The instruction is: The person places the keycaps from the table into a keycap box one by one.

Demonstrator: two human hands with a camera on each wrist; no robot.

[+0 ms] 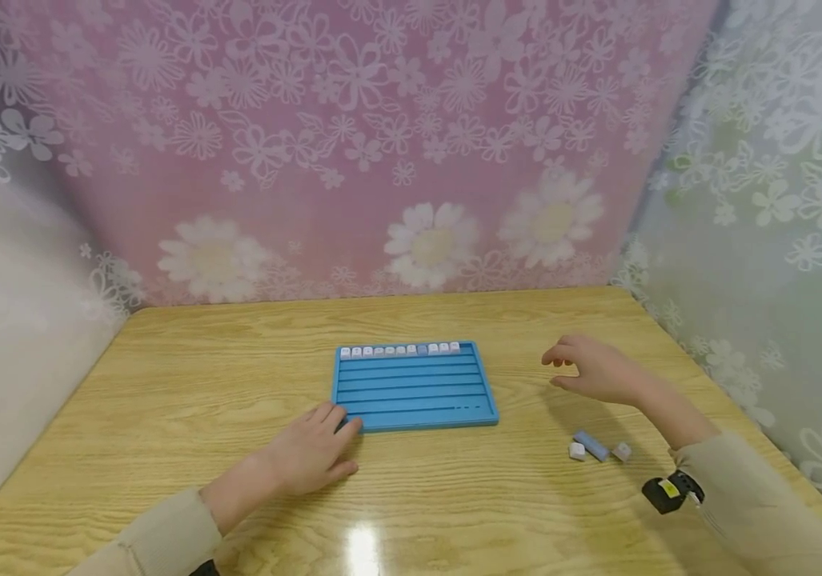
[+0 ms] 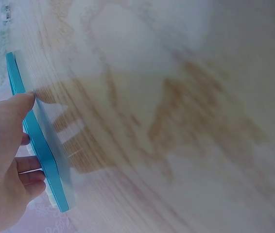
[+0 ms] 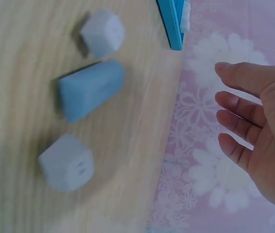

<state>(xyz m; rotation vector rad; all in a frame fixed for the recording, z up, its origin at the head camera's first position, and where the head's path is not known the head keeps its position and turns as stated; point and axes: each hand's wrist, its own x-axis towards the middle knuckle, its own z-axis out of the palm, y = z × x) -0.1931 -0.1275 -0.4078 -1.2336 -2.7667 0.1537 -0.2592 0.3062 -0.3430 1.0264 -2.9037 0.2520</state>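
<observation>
A blue tray point(image 1: 411, 388) with ridged rows lies on the table, and a line of white keycaps point(image 1: 379, 351) with a blue keycap point(image 1: 422, 350) among them fills most of its back row. My left hand point(image 1: 313, 448) rests its fingers on the tray's front left corner; in the left wrist view the fingers overlap the tray's edge point(image 2: 42, 145). Raised over the table to the right of the tray, my right hand point(image 1: 594, 370) has loosely bent fingers and holds nothing. Nearer me lie a long blue keycap point(image 1: 591, 446) and two white keycaps, one left point(image 1: 577, 451), one right point(image 1: 622, 452).
The wooden table point(image 1: 223, 376) meets a pink flowered backdrop point(image 1: 324, 160) at the back. A pale flowered sheet point(image 1: 785, 216) hangs along the right side, and a white surface point(image 1: 14, 304) borders the left. A black wrist camera point(image 1: 664, 494) hangs below the right sleeve.
</observation>
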